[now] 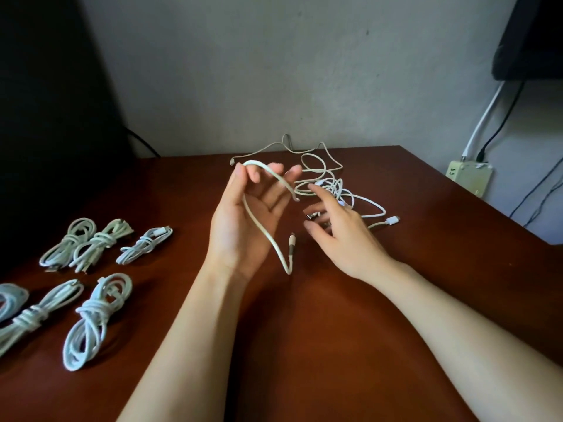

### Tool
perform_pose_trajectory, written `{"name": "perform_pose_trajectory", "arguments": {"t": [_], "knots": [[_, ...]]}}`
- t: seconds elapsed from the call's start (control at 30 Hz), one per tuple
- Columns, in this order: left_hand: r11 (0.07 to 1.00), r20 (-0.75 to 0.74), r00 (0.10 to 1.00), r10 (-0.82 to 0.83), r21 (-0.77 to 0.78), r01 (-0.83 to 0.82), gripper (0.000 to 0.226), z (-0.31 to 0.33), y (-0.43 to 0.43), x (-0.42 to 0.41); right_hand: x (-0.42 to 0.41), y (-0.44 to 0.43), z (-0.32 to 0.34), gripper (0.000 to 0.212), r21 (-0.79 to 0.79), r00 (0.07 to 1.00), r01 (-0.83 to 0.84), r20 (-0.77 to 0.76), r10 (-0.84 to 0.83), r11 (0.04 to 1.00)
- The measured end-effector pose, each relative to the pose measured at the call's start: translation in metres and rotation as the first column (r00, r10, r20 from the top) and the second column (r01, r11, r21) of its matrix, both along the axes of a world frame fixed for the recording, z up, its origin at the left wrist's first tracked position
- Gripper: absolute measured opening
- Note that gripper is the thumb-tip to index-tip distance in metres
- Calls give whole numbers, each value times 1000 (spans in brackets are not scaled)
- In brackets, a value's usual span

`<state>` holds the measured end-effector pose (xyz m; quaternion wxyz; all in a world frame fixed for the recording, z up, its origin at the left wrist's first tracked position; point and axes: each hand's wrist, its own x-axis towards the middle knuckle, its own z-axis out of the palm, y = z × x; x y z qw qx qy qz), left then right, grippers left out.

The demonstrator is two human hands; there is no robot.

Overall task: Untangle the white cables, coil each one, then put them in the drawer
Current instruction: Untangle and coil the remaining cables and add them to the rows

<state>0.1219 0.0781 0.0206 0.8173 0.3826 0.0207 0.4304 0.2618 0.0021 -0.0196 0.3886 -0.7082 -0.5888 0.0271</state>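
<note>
My left hand [243,220] is raised palm-up over the brown table [304,345] and pinches a white cable [265,236] at its fingertips. The cable loops over the fingers and hangs down across the palm, its plug end dangling near the wrist. My right hand [338,229] hovers just to the right with fingers spread and relaxed, blurred, holding nothing I can make out. Behind it lies a loose tangle of white cables [329,184] on the table. No drawer is in view.
Several coiled and tied white cables [88,318] lie in two rows at the table's left. A grey wall stands behind the table. A pale power strip [469,175] with dark wires sits past the right edge. A dark shape fills the far left.
</note>
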Motion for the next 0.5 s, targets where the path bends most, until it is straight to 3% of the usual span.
{"name": "perform_pose_trajectory", "arguments": {"t": [0.13, 0.2, 0.23, 0.3, 0.37, 0.43, 0.5], "knots": [[995, -15, 999, -41, -96, 39, 33, 3, -3, -3, 5, 3, -4, 57, -43, 1000, -9, -8, 8, 999], [977, 31, 988, -153, -147, 156, 30, 5, -1, -7, 4, 4, -5, 48, -44, 990, -44, -135, 38, 998], [942, 92, 954, -286, -156, 297, 28, 5, 0, -10, 1, 5, -4, 41, -17, 962, -68, -267, 61, 998], [824, 205, 827, -524, -125, 553, 28, 6, -1, -12, -4, 8, 0, 28, 67, 798, -108, -589, 127, 992], [778, 155, 785, -600, -115, 618, 30, 4, 0, -12, -9, 10, 5, 25, 150, 550, -116, -813, 189, 982], [685, 102, 687, -719, -62, 726, 30, 2, -7, -9, -12, 10, 11, 37, 257, 310, -53, -914, 261, 965], [628, -25, 628, -777, 14, 778, 28, -2, -14, -5, -9, 8, 16, 48, 295, 170, 74, -945, 280, 953]]}}
